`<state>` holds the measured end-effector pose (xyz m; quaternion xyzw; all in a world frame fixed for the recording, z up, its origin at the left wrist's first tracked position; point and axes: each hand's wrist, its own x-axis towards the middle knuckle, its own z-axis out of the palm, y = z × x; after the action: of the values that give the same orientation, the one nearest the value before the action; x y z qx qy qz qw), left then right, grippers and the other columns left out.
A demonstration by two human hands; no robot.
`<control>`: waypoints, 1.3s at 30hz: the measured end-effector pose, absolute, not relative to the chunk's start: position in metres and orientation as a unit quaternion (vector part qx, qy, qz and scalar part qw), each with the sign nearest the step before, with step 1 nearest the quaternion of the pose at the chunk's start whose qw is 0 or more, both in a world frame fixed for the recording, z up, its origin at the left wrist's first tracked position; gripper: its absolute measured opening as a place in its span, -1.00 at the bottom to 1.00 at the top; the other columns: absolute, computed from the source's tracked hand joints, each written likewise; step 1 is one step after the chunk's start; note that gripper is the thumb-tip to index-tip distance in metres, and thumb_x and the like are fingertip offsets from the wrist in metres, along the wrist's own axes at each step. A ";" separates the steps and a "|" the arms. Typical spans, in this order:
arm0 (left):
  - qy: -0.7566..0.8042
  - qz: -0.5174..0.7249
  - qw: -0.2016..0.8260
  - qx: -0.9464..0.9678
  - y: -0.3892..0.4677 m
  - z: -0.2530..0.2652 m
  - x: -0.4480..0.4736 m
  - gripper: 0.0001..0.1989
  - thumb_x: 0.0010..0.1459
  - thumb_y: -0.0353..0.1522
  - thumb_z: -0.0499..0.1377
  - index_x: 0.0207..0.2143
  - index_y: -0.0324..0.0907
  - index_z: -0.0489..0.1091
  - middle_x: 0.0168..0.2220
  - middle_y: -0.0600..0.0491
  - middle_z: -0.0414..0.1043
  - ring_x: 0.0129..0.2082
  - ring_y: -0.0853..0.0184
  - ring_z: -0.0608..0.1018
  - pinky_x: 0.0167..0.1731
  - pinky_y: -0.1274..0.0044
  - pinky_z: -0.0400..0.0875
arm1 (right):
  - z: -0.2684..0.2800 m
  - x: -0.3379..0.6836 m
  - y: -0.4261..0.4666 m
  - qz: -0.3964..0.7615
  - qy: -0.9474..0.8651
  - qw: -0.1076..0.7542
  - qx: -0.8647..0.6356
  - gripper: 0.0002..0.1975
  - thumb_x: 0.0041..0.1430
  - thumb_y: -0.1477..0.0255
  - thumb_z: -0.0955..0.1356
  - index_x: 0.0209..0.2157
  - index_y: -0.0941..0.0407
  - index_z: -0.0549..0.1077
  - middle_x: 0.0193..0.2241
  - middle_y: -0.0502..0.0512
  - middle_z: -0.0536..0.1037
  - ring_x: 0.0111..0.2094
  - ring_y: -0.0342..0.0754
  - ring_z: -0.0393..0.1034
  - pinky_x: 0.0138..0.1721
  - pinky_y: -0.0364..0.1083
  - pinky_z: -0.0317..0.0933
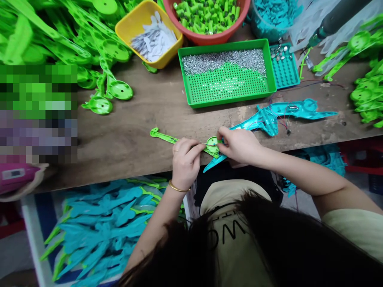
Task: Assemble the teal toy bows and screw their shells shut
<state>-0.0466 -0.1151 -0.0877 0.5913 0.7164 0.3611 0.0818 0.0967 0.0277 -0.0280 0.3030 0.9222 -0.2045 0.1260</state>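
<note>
Between my hands lies a bright green plastic part (212, 151) with a long arm and a round, dish-shaped end. My left hand (186, 161) has its fingers closed on the arm, close to the round end. At the dish's right edge, my right hand (243, 146) pinches thumb and forefinger together; what is in the pinch is hidden. A thin dark strand crosses the dish between the fingertips. Partly beneath my right hand, a blue plastic shell half (271, 119) lies on the table with thin wires and a small metal piece on it.
On the wooden table (143, 103) stand a green basket (191, 100) of small screws, a yellow tub (127, 30) of pale strips, a red bowl (206, 38) of green pieces and a blue tray (289, 77). A power screwdriver (335, 20) hangs right. Blue parts (104, 223) fill a crate below.
</note>
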 end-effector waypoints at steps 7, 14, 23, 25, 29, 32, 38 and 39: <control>0.717 0.346 0.074 0.601 -0.117 -0.088 -0.049 -0.76 0.27 -0.42 0.06 -0.27 -0.07 0.54 -0.25 0.01 0.52 -0.16 0.27 0.49 0.13 0.26 0.31 | -0.022 0.089 0.028 -0.171 0.931 0.150 0.286 -0.78 0.24 0.38 0.24 -0.11 0.09 0.40 -0.37 0.14 0.62 -0.39 0.02 0.49 -0.48 -0.09 -0.16; 0.704 0.357 0.079 0.609 -0.115 -0.086 -0.050 -0.77 0.26 -0.45 0.07 -0.26 -0.07 0.53 -0.28 0.04 0.51 -0.19 0.31 0.49 0.18 0.22 0.28 | -0.014 0.096 0.043 -0.166 0.952 0.114 0.232 -0.77 0.33 0.34 0.23 -0.24 0.12 0.48 -0.22 0.11 0.58 -0.26 -0.04 0.45 -0.45 -0.08 -0.17; 0.708 0.361 0.088 0.601 -0.113 -0.084 -0.052 -0.80 0.24 -0.44 0.08 -0.29 -0.07 0.50 -0.28 0.06 0.49 -0.20 0.32 0.51 0.23 0.16 0.24 | -0.027 0.109 0.035 -0.137 0.935 0.079 0.317 -0.77 0.34 0.34 0.21 -0.20 0.14 0.45 -0.22 0.10 0.57 -0.28 -0.06 0.44 -0.46 -0.08 -0.19; 0.709 0.358 0.096 0.600 -0.112 -0.079 -0.049 -0.82 0.22 -0.46 0.08 -0.28 -0.08 0.47 -0.28 0.06 0.50 -0.20 0.31 0.51 0.23 0.14 0.23 | -0.028 0.109 0.032 -0.142 0.933 0.082 0.320 -0.75 0.35 0.35 0.19 -0.20 0.13 0.45 -0.23 0.08 0.58 -0.29 -0.07 0.44 -0.47 -0.08 -0.22; 0.712 0.359 0.086 0.597 -0.102 -0.066 -0.026 -0.80 0.15 -0.40 0.15 -0.14 -0.14 0.33 -0.09 -0.05 0.49 -0.01 0.19 0.49 0.29 0.05 0.06 | -0.030 0.109 0.032 -0.143 0.935 0.076 0.315 -0.74 0.34 0.36 0.18 -0.22 0.12 0.46 -0.25 0.07 0.58 -0.27 -0.06 0.46 -0.48 -0.08 -0.23; 0.696 0.320 0.097 0.635 -0.089 -0.063 -0.004 -0.60 0.11 -0.28 0.22 -0.04 -0.24 0.27 0.06 -0.24 0.39 0.13 0.04 0.40 0.27 0.04 0.09 | -0.032 0.111 0.033 -0.138 0.941 0.068 0.300 -0.73 0.34 0.39 0.17 -0.20 0.11 0.47 -0.25 0.08 0.57 -0.26 -0.05 0.47 -0.47 -0.07 -0.19; 0.681 0.301 0.139 0.652 -0.078 -0.074 0.000 -0.59 0.16 -0.24 0.23 0.01 -0.20 0.30 0.02 -0.18 0.46 0.09 0.08 0.45 0.20 0.17 0.26 | -0.026 0.122 0.037 -0.144 0.953 0.106 0.243 -0.71 0.35 0.38 0.17 -0.19 0.12 0.49 -0.22 0.12 0.56 -0.24 -0.04 0.46 -0.45 -0.08 -0.12; 0.679 0.306 0.136 0.653 -0.078 -0.076 -0.002 -0.58 0.16 -0.22 0.23 0.02 -0.20 0.32 0.04 -0.17 0.46 0.09 0.08 0.45 0.21 0.17 0.26 | -0.024 0.123 0.038 -0.151 0.951 0.110 0.245 -0.71 0.35 0.37 0.17 -0.20 0.12 0.49 -0.22 0.12 0.57 -0.25 -0.05 0.46 -0.45 -0.08 -0.13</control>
<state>-0.0021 -0.0783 -0.0757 0.6530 0.6793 0.3057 0.1364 0.1235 0.0377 -0.0242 0.2450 0.9513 -0.1513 0.1099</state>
